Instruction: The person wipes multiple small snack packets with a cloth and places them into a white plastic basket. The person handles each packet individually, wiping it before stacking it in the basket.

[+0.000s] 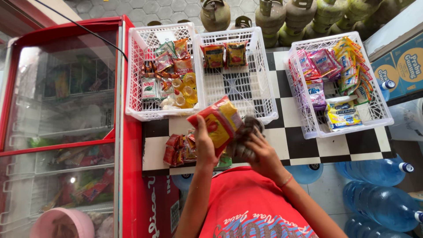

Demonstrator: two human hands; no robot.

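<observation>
My left hand [205,143] is raised over the black-and-white checkered table [291,141] and grips a bundle of red and yellow sachets [220,120]. Right beside it, my right hand [261,154] holds a bundle of dark brownish sachets [245,134], which touches the red and yellow bundle. Both hands hover just in front of the middle white basket [235,83], which has two red and yellow packets [224,54] at its far end. A small pile of red sachets [179,150] lies on the table below my left hand.
The left white basket [132,88] holds sachets and small yellow bottles. The right white basket [379,110] holds pink, yellow and blue sachets. A red glass-topped freezer [66,110] stands at left, green gas cylinders [282,17] behind, blue water jugs [379,194] at lower right.
</observation>
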